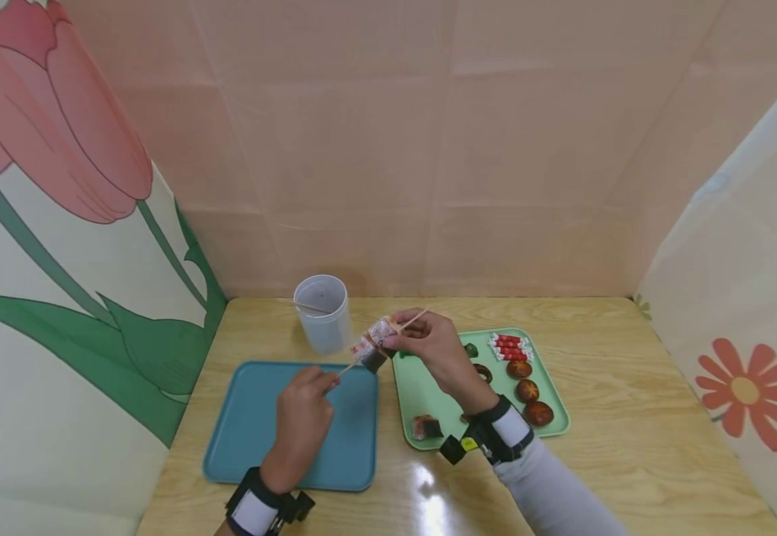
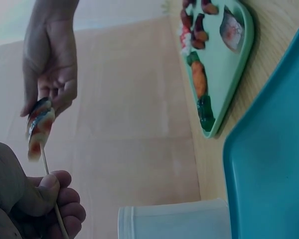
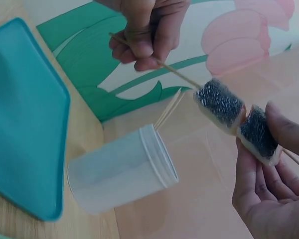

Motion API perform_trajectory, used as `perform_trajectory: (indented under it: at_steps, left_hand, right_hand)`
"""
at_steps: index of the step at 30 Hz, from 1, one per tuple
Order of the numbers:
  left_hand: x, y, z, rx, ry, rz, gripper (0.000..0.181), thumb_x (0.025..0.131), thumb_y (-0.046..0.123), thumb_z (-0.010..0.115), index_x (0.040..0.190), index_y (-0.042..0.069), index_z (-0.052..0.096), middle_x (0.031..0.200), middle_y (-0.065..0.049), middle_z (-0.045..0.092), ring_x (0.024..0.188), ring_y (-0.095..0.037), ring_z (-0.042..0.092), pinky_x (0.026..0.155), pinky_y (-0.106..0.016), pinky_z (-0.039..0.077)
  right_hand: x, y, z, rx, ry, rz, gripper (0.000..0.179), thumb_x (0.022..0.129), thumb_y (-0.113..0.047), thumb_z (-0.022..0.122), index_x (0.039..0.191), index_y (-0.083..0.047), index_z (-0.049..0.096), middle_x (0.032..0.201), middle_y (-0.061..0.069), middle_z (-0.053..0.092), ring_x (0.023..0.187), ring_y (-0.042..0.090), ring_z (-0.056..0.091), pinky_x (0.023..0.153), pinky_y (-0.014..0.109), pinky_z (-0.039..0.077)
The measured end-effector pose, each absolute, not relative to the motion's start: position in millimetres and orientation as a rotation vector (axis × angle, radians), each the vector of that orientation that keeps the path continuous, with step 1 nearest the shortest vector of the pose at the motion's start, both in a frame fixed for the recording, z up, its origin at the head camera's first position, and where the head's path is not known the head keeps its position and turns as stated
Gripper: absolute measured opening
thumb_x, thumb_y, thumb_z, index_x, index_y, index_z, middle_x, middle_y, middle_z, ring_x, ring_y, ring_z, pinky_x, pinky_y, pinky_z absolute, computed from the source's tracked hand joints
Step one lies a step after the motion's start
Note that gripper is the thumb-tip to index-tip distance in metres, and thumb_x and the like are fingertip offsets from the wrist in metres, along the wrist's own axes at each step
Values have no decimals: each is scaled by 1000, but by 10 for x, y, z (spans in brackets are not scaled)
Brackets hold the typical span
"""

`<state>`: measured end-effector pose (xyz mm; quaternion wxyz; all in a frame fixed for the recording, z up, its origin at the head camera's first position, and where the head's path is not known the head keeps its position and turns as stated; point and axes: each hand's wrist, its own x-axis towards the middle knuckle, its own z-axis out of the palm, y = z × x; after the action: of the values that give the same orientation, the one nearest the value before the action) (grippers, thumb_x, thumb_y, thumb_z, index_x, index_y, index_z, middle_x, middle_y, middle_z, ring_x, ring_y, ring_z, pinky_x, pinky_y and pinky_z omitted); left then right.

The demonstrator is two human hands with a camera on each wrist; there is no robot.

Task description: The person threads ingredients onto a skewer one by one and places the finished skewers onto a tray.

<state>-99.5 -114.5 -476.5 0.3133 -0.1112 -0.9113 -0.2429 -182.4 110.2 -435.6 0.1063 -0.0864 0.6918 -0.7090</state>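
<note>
My left hand (image 1: pixel 304 417) grips the lower part of a thin wooden skewer (image 3: pixel 179 77), thumb pressed against the fingers. Threaded on the skewer are two chunks that look like fish, with dark speckled skin and pale, red-marked sides: a first chunk (image 3: pixel 219 103) nearer the left hand and a second chunk (image 3: pixel 259 133) beside it. Between thumb and fingers my right hand (image 1: pixel 434 351) pinches the second chunk. The skewer's tip sticks out past that chunk. Both hands hold it in the air, above the gap between the trays.
A blue tray (image 1: pixel 355 469) lies at left. The green tray (image 1: pixel 422 391) at right bears another fish-like chunk (image 1: pixel 426 426), brown mushrooms (image 1: pixel 527 390), red-and-white sticks (image 1: pixel 511 347) and a green piece (image 1: pixel 471 350). Behind stands a white cup (image 1: pixel 327 327) with skewers (image 3: pixel 168 107).
</note>
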Motion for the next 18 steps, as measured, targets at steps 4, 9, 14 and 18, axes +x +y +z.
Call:
perform_trajectory:
  at_steps: [4,9,14,18]
  left_hand:
    - [-1000,-1164,-4769,-304,-2386,-639,38,64,-25,66,80,6,80,76,-2,67,73,-18,70,56,-30,57]
    - [-997,-1225,-4774,-291,-2360,-634,38,62,-25,65,79,4,80,75,-3,68,70,-19,70,54,-32,56]
    - [-986,-1296,-4799,-267,-2361,-633,37,63,-27,64,80,2,80,75,-5,68,70,-20,70,54,-32,56]
    - [-974,-1338,-4822,-257,-2366,-641,39,63,-28,61,80,1,80,75,-6,68,70,-20,70,54,-32,57]
  right_hand:
    - [-1846,1165,-4397,-334,2095,-1972,51,84,-15,84,129,-1,64,116,4,70,104,19,66,82,29,58]
    - [-1879,1265,-4544,-436,2222,-1638,54,88,-17,81,135,-5,60,128,16,66,120,33,62,90,37,58]
    - [-1864,1383,-4869,-586,2456,-1132,46,85,-21,84,126,-5,68,123,13,70,116,36,65,92,43,57]
    - [-1818,1470,-5170,-662,2546,-897,39,82,-10,83,117,1,72,116,18,73,109,37,68,91,48,57]
